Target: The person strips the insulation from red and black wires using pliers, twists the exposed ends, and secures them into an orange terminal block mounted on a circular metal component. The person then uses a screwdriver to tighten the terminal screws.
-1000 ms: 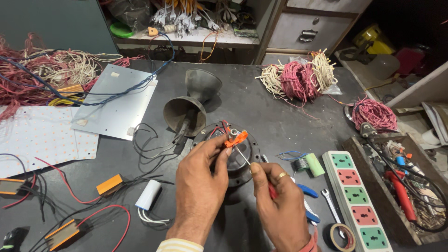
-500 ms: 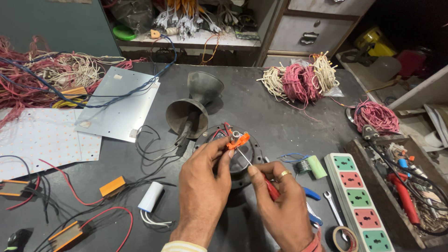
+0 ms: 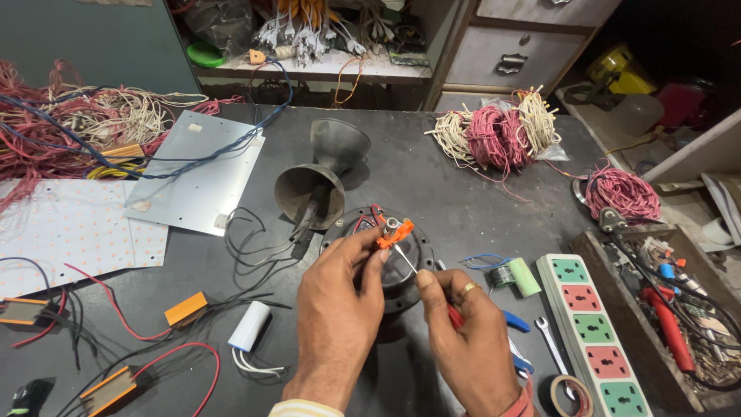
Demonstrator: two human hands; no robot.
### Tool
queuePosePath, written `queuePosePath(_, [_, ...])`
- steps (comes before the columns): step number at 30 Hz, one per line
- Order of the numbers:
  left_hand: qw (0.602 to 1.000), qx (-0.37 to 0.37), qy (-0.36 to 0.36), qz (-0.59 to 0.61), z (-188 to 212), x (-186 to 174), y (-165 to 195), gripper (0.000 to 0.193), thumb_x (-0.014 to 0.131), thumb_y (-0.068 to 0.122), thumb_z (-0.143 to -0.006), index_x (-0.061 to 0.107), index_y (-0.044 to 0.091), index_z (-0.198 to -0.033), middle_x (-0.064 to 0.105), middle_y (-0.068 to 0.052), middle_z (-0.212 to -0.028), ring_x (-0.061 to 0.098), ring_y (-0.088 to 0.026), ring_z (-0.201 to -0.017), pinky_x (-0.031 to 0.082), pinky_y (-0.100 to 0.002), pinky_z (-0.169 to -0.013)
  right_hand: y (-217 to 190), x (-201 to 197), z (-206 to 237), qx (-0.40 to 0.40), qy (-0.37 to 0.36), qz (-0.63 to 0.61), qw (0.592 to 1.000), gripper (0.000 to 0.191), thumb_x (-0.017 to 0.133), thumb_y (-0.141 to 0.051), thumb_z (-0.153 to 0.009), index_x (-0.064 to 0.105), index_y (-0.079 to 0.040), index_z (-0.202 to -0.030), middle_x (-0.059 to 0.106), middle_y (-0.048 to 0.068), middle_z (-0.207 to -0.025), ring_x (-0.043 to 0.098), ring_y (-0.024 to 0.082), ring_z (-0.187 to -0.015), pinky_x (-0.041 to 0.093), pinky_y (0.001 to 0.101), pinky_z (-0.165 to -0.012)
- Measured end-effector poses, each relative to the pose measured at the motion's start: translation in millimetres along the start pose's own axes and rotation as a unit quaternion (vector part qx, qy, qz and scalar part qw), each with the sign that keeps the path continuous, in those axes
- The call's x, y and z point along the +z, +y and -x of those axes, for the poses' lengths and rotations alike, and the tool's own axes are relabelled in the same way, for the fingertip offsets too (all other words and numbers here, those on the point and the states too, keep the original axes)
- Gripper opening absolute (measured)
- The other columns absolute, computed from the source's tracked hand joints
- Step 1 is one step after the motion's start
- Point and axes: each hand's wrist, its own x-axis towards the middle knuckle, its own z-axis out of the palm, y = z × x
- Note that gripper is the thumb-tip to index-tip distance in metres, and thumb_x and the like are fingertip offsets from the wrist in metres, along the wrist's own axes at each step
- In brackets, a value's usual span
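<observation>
At lower centre of the frame, the left hand (image 3: 336, 309) pinches the orange connector (image 3: 395, 233) above the round black motor plate (image 3: 401, 259) while the right hand (image 3: 471, 344) grips a red-handled screwdriver (image 3: 432, 289) against it, the fastening seemingly mid-way, wires not yet tidied.

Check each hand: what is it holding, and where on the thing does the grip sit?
Left hand pinches the small orange connector at its near end. Right hand holds a screwdriver by its red handle, tip at the connector.
</observation>
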Motion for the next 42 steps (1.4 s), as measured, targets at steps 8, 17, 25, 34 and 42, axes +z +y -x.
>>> queuePosePath(8, [1.000, 0.007, 0.004, -0.008, -0.2, -1.6, 1.7, 0.024, 0.069, 0.010, -0.090, 0.073, 0.006, -0.113, 0.076, -0.010, -0.100, 0.078, -0.023, -0.083, 0.060, -0.032, -0.071, 4.2, 0.0, -0.7, -0.063, -0.009, -0.045, 0.997, 0.024, 0.066, -0.024, -0.096, 0.074, -0.001, -0.097, 0.063, 0.001, -0.069, 0.053, 0.005, -0.063, 0.044, 0.0234, -0.056])
queuePosePath(17, [1.000, 0.003, -0.001, 0.004, 0.3, -1.7, 2.9, 0.024, 0.069, 0.010, -0.090, 0.073, 0.006, -0.113, 0.077, -0.010, -0.100, 0.078, -0.022, -0.084, 0.060, -0.031, -0.071, 9.6, -1.8, -1.0, -0.111, 0.009, -0.018, 0.994, 0.022, 0.069, -0.023, -0.092, 0.071, -0.001, -0.096, 0.070, 0.001, -0.077, 0.060, 0.004, -0.069, 0.051, 0.0219, -0.062])
queuePosePath(25, [1.000, 0.017, 0.003, -0.001, -0.1, -1.3, 2.0, 0.024, 0.069, 0.009, -0.090, 0.073, 0.006, -0.114, 0.077, -0.010, -0.101, 0.078, -0.023, -0.085, 0.060, -0.032, -0.072, 10.6, -0.8, -1.2, -0.107, 0.017, -0.018, 0.994, 0.022, 0.070, -0.022, -0.091, 0.068, -0.001, -0.097, 0.071, 0.001, -0.078, 0.064, 0.006, -0.073, 0.053, 0.0221, -0.066])
queuePosePath(34, [1.000, 0.010, 0.003, -0.008, 0.3, -1.1, 1.2, 0.024, 0.070, 0.010, -0.089, 0.073, 0.006, -0.113, 0.076, -0.011, -0.101, 0.078, -0.024, -0.085, 0.060, -0.032, -0.072, 15.1, -0.8, -2.2, -0.043, 0.001, -0.023, 0.999, 0.023, 0.068, -0.021, -0.099, 0.067, 0.002, -0.097, 0.061, 0.007, -0.076, 0.053, 0.010, -0.068, 0.047, 0.0272, -0.059])
queuePosePath(42, [1.000, -0.003, 0.001, 0.019, 0.5, -1.7, 0.8, 0.025, 0.068, 0.010, -0.090, 0.072, 0.007, -0.114, 0.077, -0.010, -0.102, 0.079, -0.022, -0.086, 0.061, -0.032, -0.073, 13.5, -0.9, -1.8, 0.000, 0.001, -0.054, 0.999, 0.020, 0.070, -0.020, -0.095, 0.073, 0.000, -0.096, 0.064, 0.007, -0.069, 0.057, 0.008, -0.064, 0.046, 0.0255, -0.057])
